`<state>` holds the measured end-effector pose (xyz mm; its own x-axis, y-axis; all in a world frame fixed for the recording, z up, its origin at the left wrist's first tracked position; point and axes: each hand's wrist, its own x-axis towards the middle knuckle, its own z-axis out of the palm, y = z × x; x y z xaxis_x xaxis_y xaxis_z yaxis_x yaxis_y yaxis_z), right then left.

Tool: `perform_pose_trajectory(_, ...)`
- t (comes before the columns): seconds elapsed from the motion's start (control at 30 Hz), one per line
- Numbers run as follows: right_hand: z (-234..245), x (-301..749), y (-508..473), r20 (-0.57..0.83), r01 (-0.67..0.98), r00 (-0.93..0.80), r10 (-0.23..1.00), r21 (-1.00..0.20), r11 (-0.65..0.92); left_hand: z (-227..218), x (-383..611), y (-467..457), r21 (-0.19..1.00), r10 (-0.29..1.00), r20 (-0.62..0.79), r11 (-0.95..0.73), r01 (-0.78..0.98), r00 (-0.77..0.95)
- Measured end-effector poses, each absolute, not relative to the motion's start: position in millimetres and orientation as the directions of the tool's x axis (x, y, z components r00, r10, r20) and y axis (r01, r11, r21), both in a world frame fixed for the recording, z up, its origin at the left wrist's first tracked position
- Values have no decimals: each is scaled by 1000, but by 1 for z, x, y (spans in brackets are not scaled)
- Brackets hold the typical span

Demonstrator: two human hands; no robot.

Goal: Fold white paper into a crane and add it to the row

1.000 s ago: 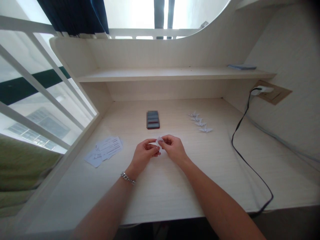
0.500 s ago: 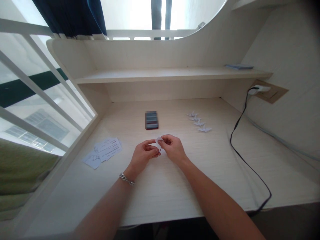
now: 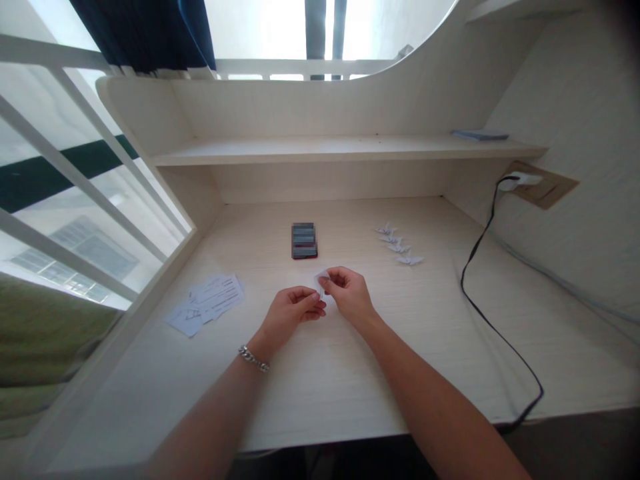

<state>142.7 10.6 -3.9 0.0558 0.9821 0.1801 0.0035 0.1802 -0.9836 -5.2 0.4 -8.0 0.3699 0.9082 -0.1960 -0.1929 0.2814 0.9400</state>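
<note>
My left hand and my right hand meet over the middle of the pale wooden desk. Both pinch a small piece of white paper between their fingertips, just above the desk. A metal bracelet is on my left wrist. A dark phone lies flat a little beyond the hands. Several small folded white paper figures lie in a row to the right of the phone.
A few printed paper slips lie at the left by the window rails. A black cable runs from a wall plug down over the desk's front edge. A shelf above holds a flat bluish object.
My left fingers have curled lower and my right hand has lifted the small paper slightly. The hands stay in the same spot.
</note>
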Motion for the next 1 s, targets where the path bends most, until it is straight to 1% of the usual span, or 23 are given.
perform_pose_trajectory(0.27,-5,141,10,159,-16,56,986,-987,160,-8,-3,2,960,916,-186,247,-135,354)
perform_pose_trajectory(0.37,-5,140,10,157,-22,59,986,-987,158,-8,-4,2,959,917,-185,247,-138,355)
perform_pose_trajectory(0.53,-6,140,10,176,-12,74,982,-984,178,-9,-3,0,957,896,-188,260,-130,403)
perform_pose_trajectory(0.77,-6,139,10,193,13,104,976,-981,193,-7,-1,-1,959,887,-146,235,-156,437)
perform_pose_trajectory(1.0,-4,139,8,186,6,74,980,-982,186,-5,-4,-2,968,885,-148,222,-120,442)
